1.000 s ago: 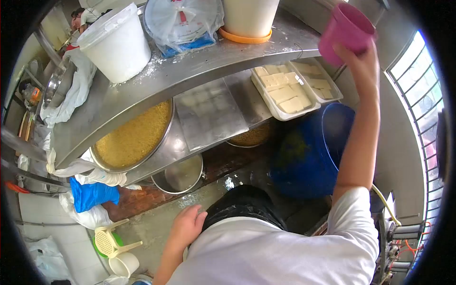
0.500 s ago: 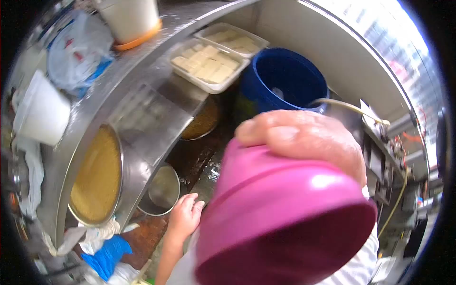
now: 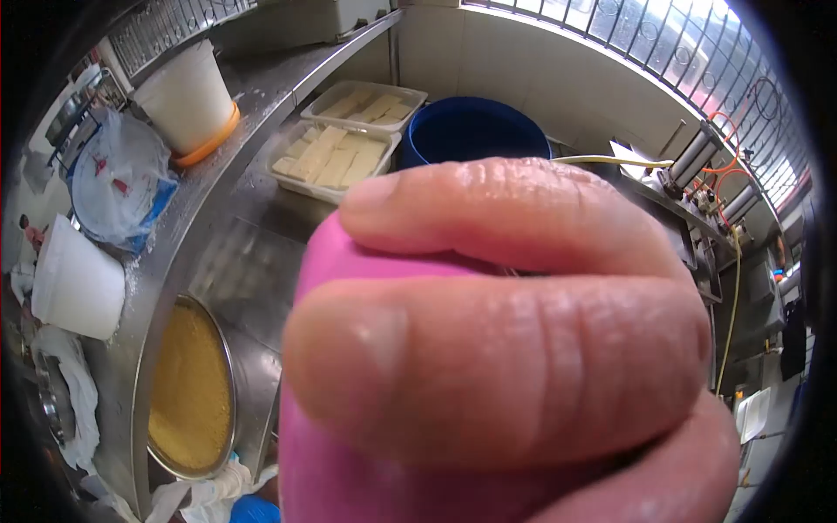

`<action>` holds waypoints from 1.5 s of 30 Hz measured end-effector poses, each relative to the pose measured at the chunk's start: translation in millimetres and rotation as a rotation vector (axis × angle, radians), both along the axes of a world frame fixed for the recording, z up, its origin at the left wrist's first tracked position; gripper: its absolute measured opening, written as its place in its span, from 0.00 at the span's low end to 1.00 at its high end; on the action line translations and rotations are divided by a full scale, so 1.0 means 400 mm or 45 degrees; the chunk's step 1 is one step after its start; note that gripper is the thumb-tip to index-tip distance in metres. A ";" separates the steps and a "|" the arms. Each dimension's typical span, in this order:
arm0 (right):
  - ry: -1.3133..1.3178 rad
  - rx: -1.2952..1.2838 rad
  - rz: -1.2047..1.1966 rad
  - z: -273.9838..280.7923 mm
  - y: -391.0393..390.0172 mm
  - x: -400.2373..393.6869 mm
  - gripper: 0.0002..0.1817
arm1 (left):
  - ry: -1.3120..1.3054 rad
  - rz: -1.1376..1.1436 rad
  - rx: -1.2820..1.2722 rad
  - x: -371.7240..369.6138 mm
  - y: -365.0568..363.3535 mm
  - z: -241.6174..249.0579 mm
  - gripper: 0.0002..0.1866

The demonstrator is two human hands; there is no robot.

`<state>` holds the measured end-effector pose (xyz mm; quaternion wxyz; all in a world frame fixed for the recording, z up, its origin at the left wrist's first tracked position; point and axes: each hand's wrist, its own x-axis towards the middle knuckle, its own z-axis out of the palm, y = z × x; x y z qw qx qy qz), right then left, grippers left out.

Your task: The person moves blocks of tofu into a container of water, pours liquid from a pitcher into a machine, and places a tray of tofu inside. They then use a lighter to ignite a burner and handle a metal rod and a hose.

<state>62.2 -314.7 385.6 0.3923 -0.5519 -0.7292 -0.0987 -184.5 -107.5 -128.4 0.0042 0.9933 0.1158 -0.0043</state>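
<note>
Very close to the camera, my right hand (image 3: 514, 357) is wrapped round a pink plastic cup (image 3: 324, 261). Wet-looking fingers cover most of the cup, and its mouth is not visible now. My left hand is out of view. Behind the fingers stands a large blue barrel (image 3: 475, 126), its lower part hidden. Left of the barrel, two clear plastic tubs hold pale flat slabs; the nearer tub (image 3: 301, 186) is partly covered by the hand.
A round metal pan (image 3: 230, 383) of yellow-brown powder or paste sits at the lower left. White buckets (image 3: 83, 283) and a plastic-wrapped bundle (image 3: 122, 183) line the metal counter (image 3: 214, 166). A yellow hose (image 3: 731, 322) hangs right. Window bars (image 3: 628, 39) stand behind.
The pink cup and my right hand have come much closer to the camera, and the cup's dark mouth has gone out of sight. The view has lifted; my left hand has left it.
</note>
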 end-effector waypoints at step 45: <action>0.039 0.330 0.079 0.066 0.095 0.031 0.29 | -0.791 -0.026 -0.348 0.744 0.048 0.760 0.21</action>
